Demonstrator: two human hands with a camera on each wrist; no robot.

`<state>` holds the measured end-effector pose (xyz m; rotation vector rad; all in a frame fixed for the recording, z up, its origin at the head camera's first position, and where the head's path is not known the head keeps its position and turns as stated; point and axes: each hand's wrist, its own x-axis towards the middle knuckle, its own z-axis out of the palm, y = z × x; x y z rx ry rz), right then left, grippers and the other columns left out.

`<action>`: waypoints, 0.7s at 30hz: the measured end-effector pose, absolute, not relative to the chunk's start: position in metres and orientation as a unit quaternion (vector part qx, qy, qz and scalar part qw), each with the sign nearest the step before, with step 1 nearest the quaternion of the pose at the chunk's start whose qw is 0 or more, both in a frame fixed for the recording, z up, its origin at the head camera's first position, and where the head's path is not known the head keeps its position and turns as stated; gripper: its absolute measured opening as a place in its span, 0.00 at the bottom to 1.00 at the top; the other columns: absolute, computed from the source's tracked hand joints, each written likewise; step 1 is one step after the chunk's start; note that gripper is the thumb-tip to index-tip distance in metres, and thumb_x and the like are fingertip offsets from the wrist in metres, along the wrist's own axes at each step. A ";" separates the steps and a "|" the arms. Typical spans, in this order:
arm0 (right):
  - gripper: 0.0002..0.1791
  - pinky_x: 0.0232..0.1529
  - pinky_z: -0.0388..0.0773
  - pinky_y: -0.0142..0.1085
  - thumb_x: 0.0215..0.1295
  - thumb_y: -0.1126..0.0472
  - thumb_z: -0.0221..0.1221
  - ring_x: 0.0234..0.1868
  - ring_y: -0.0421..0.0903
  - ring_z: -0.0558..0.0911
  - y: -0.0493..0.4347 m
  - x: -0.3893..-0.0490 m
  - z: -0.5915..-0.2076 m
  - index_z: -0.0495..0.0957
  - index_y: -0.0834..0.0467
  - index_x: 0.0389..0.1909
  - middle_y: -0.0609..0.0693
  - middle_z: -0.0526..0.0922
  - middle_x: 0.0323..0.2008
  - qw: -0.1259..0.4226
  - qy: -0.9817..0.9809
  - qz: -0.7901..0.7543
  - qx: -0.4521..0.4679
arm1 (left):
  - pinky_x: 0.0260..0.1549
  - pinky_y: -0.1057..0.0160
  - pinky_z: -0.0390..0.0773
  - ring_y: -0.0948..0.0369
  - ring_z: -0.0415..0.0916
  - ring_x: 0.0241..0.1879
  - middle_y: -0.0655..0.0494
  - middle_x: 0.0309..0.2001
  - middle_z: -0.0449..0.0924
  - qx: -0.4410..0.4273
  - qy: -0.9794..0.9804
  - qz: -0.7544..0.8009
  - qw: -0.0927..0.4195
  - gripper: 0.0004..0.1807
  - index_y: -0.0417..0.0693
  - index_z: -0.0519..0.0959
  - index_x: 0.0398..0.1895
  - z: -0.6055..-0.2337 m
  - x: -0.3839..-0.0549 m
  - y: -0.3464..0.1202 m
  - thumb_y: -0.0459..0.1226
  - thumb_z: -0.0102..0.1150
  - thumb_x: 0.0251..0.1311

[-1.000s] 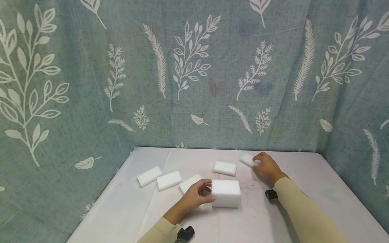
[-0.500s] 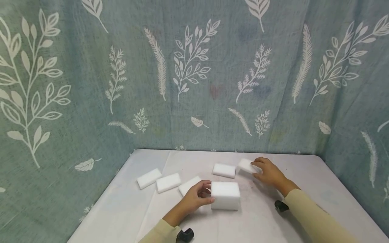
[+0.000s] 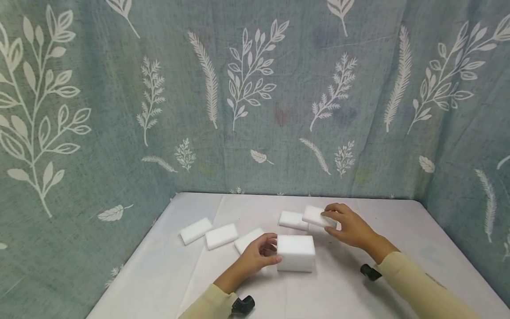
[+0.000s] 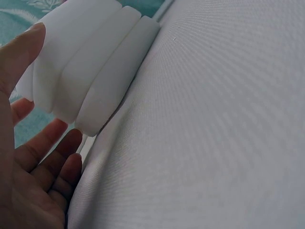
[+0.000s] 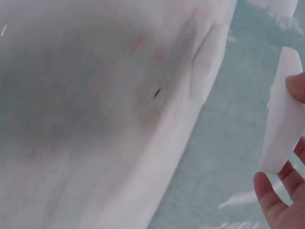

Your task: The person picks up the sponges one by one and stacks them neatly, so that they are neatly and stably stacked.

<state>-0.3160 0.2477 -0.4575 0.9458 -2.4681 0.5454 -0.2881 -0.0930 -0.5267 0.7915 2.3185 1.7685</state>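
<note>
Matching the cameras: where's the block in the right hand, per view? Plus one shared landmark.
Head: block right of centre, below mid-height, in the right hand.
Left wrist: not visible.
Right wrist: right edge, in the same hand.
Shared landmark: blue-green curtain, in all three.

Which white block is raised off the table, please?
The block held in the right hand; the four loose ones and the stack rest on the table.
</note>
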 end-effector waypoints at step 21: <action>0.20 0.47 0.76 0.44 0.54 0.60 0.70 0.54 0.47 0.74 0.225 -0.290 -0.448 0.81 0.53 0.50 0.50 0.75 0.53 0.234 -0.846 0.226 0.422 | 0.45 0.58 0.76 0.51 0.77 0.48 0.53 0.50 0.79 0.259 0.769 0.581 0.057 0.32 0.50 0.71 0.63 -0.526 -0.289 -0.092 0.42 0.71 0.54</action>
